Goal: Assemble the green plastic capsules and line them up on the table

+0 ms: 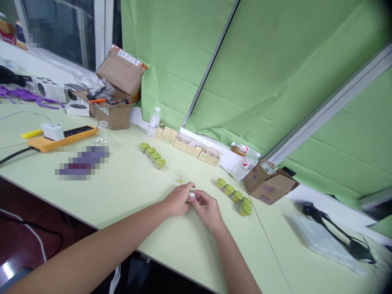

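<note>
My left hand (pixel 178 200) and my right hand (pixel 210 210) meet over the middle of the table, fingers closed. Between their fingertips is a small green-and-white piece (pixel 192 195), mostly hidden; its green part looks like the lids nearby. A small clear cup (pixel 180 177) with something yellow in it sits just beyond my left hand. Left of it, a row of small clear containers with green lids (pixel 153 155) runs along the table. To the right of my right hand is a similar row of green-lidded containers (pixel 237 196) with yellow contents.
Small tan boxes (pixel 186 143) line the back edge beside a water bottle (pixel 154 121). Cardboard boxes stand at left (pixel 114 116) and right (pixel 269 181). At left are an orange power strip (pixel 75 135) and a clear jar (pixel 103 132); a black strapped device (pixel 337 232) lies far right.
</note>
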A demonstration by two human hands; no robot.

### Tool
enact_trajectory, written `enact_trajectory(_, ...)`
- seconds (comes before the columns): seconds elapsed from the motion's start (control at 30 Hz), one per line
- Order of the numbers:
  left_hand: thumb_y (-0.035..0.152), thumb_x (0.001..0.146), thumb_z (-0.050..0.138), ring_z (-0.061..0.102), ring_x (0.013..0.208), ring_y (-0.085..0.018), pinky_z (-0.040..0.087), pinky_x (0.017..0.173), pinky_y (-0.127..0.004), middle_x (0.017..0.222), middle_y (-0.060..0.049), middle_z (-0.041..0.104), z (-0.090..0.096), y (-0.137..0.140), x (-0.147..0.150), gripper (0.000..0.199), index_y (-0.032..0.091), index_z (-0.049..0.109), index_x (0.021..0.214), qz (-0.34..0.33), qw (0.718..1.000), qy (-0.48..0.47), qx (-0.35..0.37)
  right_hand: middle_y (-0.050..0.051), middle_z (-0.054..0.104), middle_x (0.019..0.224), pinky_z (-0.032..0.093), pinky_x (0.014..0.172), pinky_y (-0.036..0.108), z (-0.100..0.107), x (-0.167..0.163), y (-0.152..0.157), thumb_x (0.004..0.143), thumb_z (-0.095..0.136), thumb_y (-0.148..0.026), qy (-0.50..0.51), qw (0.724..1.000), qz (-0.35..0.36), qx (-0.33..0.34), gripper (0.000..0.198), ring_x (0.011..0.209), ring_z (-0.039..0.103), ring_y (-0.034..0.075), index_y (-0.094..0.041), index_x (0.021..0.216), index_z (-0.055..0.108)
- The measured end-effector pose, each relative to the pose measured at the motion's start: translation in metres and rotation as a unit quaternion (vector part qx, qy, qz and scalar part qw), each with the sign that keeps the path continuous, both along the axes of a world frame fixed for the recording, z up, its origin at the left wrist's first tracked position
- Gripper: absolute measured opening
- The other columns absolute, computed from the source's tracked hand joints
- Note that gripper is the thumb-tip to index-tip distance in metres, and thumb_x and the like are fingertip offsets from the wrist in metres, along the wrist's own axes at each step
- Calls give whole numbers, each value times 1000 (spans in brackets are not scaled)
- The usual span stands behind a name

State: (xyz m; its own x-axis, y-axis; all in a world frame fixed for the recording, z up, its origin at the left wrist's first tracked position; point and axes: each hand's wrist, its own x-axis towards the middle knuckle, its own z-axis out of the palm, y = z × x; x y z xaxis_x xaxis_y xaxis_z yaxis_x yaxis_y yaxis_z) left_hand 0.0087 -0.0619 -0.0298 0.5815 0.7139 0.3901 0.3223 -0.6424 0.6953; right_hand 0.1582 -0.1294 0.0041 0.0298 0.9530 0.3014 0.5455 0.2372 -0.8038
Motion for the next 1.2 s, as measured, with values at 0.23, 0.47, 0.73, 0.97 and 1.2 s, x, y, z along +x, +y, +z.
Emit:
enact_trajectory(0.23, 11, 77, 57, 60, 107, -27, 50, 85, -37, 117, -9, 62, 0, 0, 0, 52, 24, 44, 125, -16, 1000, -11, -2, 5, 75, 90, 54, 67, 31, -4, -1, 0, 82, 68, -44, 8, 999, -31, -2, 29, 73, 68, 20, -23, 102, 65)
enact_trajectory(0.47, 11, 76, 57, 59, 105, -26, 49, 86, -37, 112, -9, 63, -2, 3, 1, 39, 21, 54, 114, -19, 999, -31, -6, 5, 75, 89, 54, 65, 31, -8, 0, 2, 77, 73, -46, 3, 998, -67, 7, 30, 72, 70, 20, -23, 94, 64)
enact_trajectory(0.73, 15, 77, 57, 61, 91, -21, 49, 78, -32, 99, -5, 64, 2, 3, 3, 27, 21, 57, 103, -23, 996, -80, -37, 6, 75, 92, 55, 67, 31, -6, 0, 4, 75, 75, -48, 42, 997, -70, 10, 32, 76, 69, 20, -22, 93, 68)
enact_trajectory(0.97, 20, 76, 61, 61, 82, -18, 47, 71, -28, 91, -1, 64, 6, 2, 6, 26, 21, 56, 102, -25, 985, -134, -105, 7, 73, 89, 55, 66, 31, -7, 8, 10, 75, 74, -46, 130, 989, -69, -4, 32, 77, 69, 21, -20, 92, 65)
enact_trajectory(1.2, 16, 72, 63, 61, 91, -18, 48, 77, -27, 97, -1, 65, 13, -4, 7, 32, 21, 57, 103, -54, 979, -155, -123, 2, 73, 79, 50, 64, 30, -7, 12, 7, 82, 57, -31, -60, 993, -101, -25, 14, 67, 66, 19, -23, 85, 69)
